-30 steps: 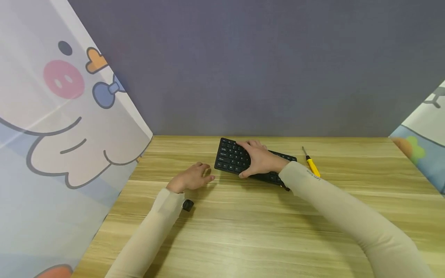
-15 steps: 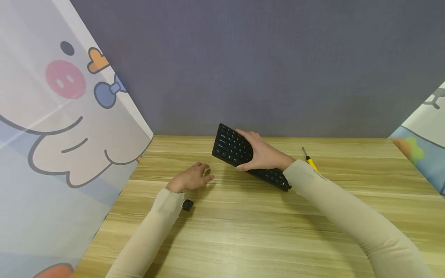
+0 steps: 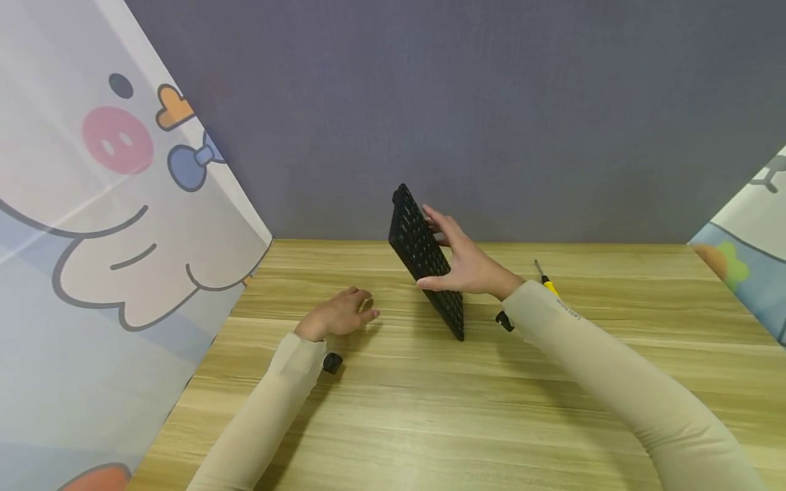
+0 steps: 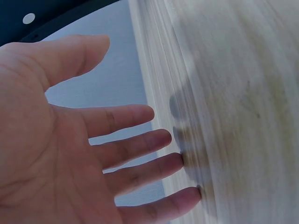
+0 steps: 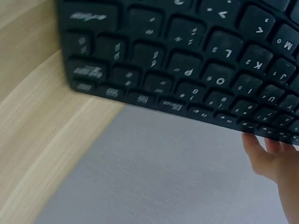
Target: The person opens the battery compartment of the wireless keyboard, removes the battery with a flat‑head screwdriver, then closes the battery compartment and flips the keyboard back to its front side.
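Observation:
A black keyboard point(image 3: 421, 251) is held up over the table, tipped steeply with its left end raised and its keys turned toward the right. My right hand point(image 3: 471, 264) grips it across its width, thumb on the near edge and fingers at the far edge. The right wrist view shows the keys of the keyboard point(image 5: 187, 70) close up, with fingertips at one long edge. To the left, my left hand point(image 3: 336, 315) hovers low or rests at the tabletop, fingers loosely spread and holding nothing. The left wrist view shows that palm point(image 4: 51, 158) bare.
A screwdriver point(image 3: 546, 281) with a yellow handle lies behind the right forearm, partly covered by the sleeve. The wooden tabletop point(image 3: 393, 409) ends at a grey panel point(image 3: 467, 123) at the back. A cartoon-printed sheet point(image 3: 123, 218) borders the left side.
My right hand has lifted the keyboard off the table and tilted it, left end upward, until its face turns right. My left hand has stayed in place.

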Demonstrator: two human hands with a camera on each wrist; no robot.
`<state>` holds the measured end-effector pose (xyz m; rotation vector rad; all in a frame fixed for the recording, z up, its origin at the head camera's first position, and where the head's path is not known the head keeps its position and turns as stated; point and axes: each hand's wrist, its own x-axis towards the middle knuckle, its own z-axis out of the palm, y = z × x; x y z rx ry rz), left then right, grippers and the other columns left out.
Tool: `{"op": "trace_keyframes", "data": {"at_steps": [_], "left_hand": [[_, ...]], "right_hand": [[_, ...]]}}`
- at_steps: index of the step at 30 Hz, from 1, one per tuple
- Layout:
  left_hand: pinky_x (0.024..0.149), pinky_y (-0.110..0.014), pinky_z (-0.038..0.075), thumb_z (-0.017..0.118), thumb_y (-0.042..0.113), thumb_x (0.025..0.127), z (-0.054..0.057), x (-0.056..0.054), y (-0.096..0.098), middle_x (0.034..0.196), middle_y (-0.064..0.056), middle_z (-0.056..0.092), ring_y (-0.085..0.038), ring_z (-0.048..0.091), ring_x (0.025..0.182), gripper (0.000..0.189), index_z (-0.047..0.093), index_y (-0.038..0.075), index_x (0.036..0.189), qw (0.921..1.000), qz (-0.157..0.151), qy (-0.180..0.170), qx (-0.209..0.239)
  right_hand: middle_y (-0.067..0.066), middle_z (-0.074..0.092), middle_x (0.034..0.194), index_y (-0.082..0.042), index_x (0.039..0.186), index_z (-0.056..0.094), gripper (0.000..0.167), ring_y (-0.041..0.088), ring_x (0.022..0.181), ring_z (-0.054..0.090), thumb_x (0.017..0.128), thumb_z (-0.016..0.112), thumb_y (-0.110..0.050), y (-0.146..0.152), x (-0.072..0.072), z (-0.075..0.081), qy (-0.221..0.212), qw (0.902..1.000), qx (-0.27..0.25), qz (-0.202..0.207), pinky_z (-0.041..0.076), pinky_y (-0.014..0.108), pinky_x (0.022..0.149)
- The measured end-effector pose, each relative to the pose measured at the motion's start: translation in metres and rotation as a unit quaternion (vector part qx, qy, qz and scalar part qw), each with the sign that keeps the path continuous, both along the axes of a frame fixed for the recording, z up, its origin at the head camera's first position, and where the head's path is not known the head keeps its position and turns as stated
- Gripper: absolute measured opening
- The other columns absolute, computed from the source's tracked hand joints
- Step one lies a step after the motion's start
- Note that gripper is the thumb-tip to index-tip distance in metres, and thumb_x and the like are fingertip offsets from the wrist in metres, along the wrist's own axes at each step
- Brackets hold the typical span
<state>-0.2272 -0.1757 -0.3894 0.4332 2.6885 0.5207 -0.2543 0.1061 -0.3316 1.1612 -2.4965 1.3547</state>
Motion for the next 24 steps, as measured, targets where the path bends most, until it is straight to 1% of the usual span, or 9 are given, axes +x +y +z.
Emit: {"op": "trace_keyframes", "data": {"at_steps": [4,9,11,16,19,21,24], "left_hand": [[0.103,-0.055,0.028,0.048,0.047,0.097,-0.001,0.000,0.000,0.150,-0.014,0.027,-0.033,0.027,0.136,0.063,0.038,0.009,0.145,1.0000,-0.002,0.001,0.000],[0.104,-0.055,0.027,0.048,0.046,0.097,-0.003,0.001,-0.001,0.150,-0.015,0.027,-0.033,0.025,0.136,0.062,0.038,0.009,0.145,0.9999,-0.004,-0.001,0.009],[0.104,-0.055,0.027,0.049,0.045,0.097,-0.003,0.001,0.000,0.150,-0.016,0.027,-0.034,0.024,0.136,0.062,0.038,0.008,0.145,0.9999,-0.007,-0.002,0.013],[0.102,-0.058,0.028,0.049,0.046,0.097,-0.004,0.001,0.001,0.151,-0.016,0.025,-0.035,0.021,0.137,0.062,0.037,0.009,0.145,0.9998,-0.008,-0.008,0.013],[0.102,-0.058,0.028,0.048,0.047,0.097,-0.005,0.000,0.001,0.151,-0.015,0.025,-0.034,0.020,0.138,0.062,0.037,0.009,0.145,0.9999,-0.008,-0.006,0.007],[0.101,-0.059,0.028,0.048,0.047,0.097,-0.006,0.000,0.001,0.151,-0.015,0.025,-0.034,0.019,0.138,0.062,0.037,0.010,0.145,0.9999,-0.009,-0.003,0.004],[0.100,-0.060,0.029,0.048,0.048,0.096,-0.007,0.000,0.002,0.150,-0.014,0.026,-0.035,0.020,0.137,0.062,0.038,0.011,0.145,0.9999,-0.011,0.001,0.001]], "right_hand": [[0.009,0.022,0.148,-0.031,0.152,0.000,0.115,0.028,0.131,0.032,0.073,0.083,-0.021,-0.001,0.002,0.003,-0.005,0.9996,-0.026,0.004,0.030,0.050,0.104],[0.018,0.024,0.145,-0.017,0.153,0.002,0.109,0.032,0.130,0.033,0.076,0.080,-0.017,0.001,0.017,0.018,-0.017,0.9982,-0.056,0.013,0.028,0.051,0.105],[0.020,0.024,0.144,-0.014,0.153,0.002,0.109,0.033,0.130,0.032,0.077,0.080,-0.019,0.004,0.023,0.022,-0.018,0.9975,-0.066,0.018,0.028,0.052,0.104],[0.021,0.022,0.144,-0.012,0.153,0.001,0.109,0.034,0.131,0.030,0.077,0.079,-0.013,0.013,0.025,0.020,-0.011,0.9951,-0.093,0.032,0.027,0.055,0.104],[0.022,0.022,0.143,-0.010,0.152,0.000,0.111,0.033,0.130,0.030,0.075,0.079,-0.001,0.019,0.025,0.018,-0.003,0.9934,-0.107,0.040,0.027,0.055,0.103],[0.022,0.021,0.143,-0.010,0.152,-0.001,0.112,0.033,0.131,0.029,0.074,0.078,0.004,0.022,0.025,0.017,-0.004,0.9933,-0.109,0.039,0.027,0.055,0.103],[0.023,0.019,0.144,-0.011,0.152,-0.003,0.113,0.032,0.131,0.028,0.074,0.077,0.005,0.026,0.027,0.018,-0.007,0.9937,-0.107,0.035,0.026,0.056,0.103]]}}
